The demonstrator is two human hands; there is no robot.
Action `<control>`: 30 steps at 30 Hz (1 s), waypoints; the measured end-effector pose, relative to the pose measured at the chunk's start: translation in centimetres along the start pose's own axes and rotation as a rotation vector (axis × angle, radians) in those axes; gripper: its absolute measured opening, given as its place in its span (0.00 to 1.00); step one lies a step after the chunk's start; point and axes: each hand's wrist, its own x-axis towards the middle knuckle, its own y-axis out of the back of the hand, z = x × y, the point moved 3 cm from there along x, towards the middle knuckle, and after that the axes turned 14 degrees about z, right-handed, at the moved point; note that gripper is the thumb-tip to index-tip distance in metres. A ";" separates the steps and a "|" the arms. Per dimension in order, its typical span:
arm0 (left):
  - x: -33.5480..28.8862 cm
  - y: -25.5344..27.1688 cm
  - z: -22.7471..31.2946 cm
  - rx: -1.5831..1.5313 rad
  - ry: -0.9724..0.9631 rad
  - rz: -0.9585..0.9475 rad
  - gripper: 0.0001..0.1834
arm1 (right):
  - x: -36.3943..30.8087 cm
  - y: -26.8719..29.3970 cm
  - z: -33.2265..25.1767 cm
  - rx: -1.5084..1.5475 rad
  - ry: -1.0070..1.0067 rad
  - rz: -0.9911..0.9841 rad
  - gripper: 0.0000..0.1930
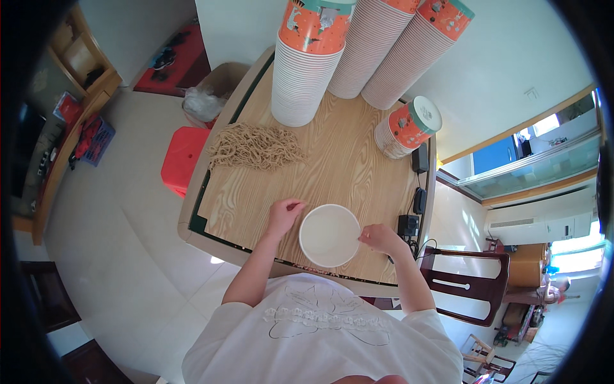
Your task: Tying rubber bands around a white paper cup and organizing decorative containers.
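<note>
A round paper bucket (329,235) with a white inside stands mouth up near the table's front edge. At its right rim, the fingers of my right hand (382,239) are closed on the edge. My left hand (284,216) is just left of the bucket, with thumb and fingertips pinched together. Anything held in that pinch is too small to make out. Farther off on the left lies a loose heap of tan twisted cords (256,147).
Tall stacks of orange-and-white paper buckets (307,77) rise at the table's back. A shorter bucket stack (406,131) stands at the right, by black power adapters (408,225) with cables. A red stool (184,160) is beyond the left edge, a dark wooden chair (467,285) at the right.
</note>
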 end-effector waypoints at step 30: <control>-7.6 0.0 9.7 -0.402 0.073 -0.535 0.03 | -2.2 3.3 -7.5 0.831 0.205 0.315 0.19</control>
